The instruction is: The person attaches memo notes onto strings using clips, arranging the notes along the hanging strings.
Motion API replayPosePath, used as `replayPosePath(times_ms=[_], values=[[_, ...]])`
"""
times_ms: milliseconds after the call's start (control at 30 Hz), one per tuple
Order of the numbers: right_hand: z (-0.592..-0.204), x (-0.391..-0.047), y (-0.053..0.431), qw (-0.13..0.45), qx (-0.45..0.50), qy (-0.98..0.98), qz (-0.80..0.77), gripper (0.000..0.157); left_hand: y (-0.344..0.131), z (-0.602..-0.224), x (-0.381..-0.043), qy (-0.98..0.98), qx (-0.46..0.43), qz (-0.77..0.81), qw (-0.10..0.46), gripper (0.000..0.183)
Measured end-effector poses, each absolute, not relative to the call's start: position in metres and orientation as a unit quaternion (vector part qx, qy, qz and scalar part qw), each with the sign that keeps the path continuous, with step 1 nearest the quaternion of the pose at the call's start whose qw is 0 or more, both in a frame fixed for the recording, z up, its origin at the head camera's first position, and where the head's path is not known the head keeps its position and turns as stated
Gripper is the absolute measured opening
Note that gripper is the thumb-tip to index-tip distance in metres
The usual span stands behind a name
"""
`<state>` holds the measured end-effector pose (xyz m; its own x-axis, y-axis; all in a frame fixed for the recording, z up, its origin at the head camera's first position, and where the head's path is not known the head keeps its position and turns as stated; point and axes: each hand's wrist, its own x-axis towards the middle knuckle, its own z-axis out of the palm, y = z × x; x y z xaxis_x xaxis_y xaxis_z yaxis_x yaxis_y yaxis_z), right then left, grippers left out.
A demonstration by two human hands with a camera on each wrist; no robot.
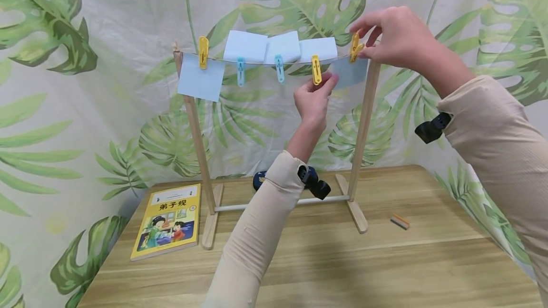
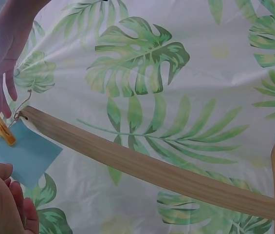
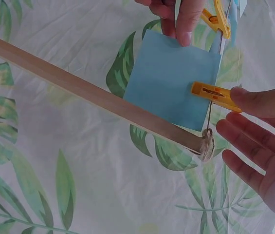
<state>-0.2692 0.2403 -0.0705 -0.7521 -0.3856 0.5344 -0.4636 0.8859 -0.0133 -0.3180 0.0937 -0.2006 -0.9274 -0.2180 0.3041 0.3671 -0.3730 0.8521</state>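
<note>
At the right end of the string (image 1: 295, 63), my right hand (image 1: 402, 37) pinches a yellow clothespin (image 1: 355, 49) between thumb and fingers. A square of blue paper (image 1: 348, 74) hangs below the string there, and the right wrist view shows the clothespin (image 3: 215, 96) over its top edge. My left hand (image 1: 314, 103) pinches the paper near its left lower edge. Just above that hand another yellow clothespin (image 1: 316, 69) clips a sheet to the string. Further left are two blue clothespins (image 1: 279, 68) with sheets sticking up, and a yellow clothespin (image 1: 203, 52) holding a hanging blue sheet (image 1: 201, 77).
The string runs between two wooden posts (image 1: 363, 132) of a stand on the wooden table (image 1: 385, 260). A yellow book (image 1: 167, 222) lies left of the stand, a small striped block (image 1: 400, 222) to the right. Behind my left forearm is a dark blue object (image 1: 259, 179), partly hidden.
</note>
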Motion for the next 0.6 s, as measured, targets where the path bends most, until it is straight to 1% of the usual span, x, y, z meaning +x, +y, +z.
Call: replayPosePath(times_ms=[333,600], values=[[-0.072,-0.270,0.239,0.272,0.228,-0.932,0.072,0.045,0.089,-0.214,-0.323,-0.533,-0.074,-0.826,0.171,0.018],[-0.074,-0.270,0.238,0.274,0.241,-0.927,0.083,0.046,0.084,-0.221,-0.324,-0.547,-0.075,-0.815,0.174,0.022]])
